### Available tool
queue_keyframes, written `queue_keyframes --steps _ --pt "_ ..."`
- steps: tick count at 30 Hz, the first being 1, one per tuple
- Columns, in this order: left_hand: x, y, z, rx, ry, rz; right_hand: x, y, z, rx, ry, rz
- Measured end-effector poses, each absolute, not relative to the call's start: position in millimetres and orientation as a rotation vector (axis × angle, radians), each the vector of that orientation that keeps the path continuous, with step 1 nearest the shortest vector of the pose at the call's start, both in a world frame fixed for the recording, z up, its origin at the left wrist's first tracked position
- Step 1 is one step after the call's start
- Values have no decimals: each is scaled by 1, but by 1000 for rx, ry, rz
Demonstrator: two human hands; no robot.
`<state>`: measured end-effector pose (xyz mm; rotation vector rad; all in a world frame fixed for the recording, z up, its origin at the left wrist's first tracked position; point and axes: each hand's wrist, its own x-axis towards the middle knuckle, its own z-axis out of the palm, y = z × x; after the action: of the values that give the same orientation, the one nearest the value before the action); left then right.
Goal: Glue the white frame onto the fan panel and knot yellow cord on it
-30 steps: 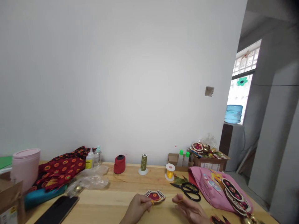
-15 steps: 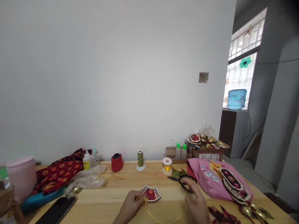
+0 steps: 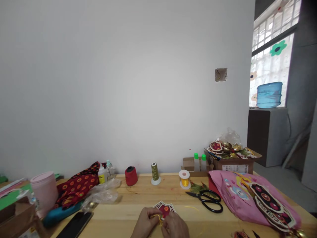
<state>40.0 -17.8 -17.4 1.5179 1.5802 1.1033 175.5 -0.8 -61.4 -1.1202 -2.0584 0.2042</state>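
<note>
At the front middle of the table lies a fan-shaped ornament (image 3: 165,208) with a maroon patterned face and a pale lattice border. My left hand (image 3: 145,222) is closed at its lower left edge, pinching a yellow cord (image 3: 156,215). Close beside it, my right hand (image 3: 175,226) covers the ornament's lower right part, its fingers pressed together at the same cord. The fingertips partly hide the cord where they meet. Black-handled scissors (image 3: 210,200) lie to the right, apart from both hands. A short piece of yellow cord (image 3: 192,208) rests on the wood between them.
Along the back stand a red thread cone (image 3: 131,176), an olive thread spool (image 3: 155,173) and a yellow cord spool (image 3: 184,180). A pink bag (image 3: 237,195) with ornaments lies right. At left are a phone (image 3: 74,225), a pink canister (image 3: 44,191) and patterned cloth (image 3: 76,185).
My right hand has left the scissors' side and come left to my left hand at the cord. The long loop of cord between the hands no longer shows. The view has turned slightly.
</note>
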Motion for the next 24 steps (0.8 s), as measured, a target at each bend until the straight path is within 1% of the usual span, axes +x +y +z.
queue_keyframes --steps 7,14,19,24 --pt "36 -15 -17 1548 1411 1043 181 -4 -26 -1223 -1921 500" --pt "37 -8 -11 1667 1345 947 186 2 -23 -1181 -1749 676" --pt "32 -1 -15 1763 1298 922 181 7 -27 -1260 -1705 665" --pt "28 7 -26 1797 1323 883 176 7 -29 -1374 -1743 505"
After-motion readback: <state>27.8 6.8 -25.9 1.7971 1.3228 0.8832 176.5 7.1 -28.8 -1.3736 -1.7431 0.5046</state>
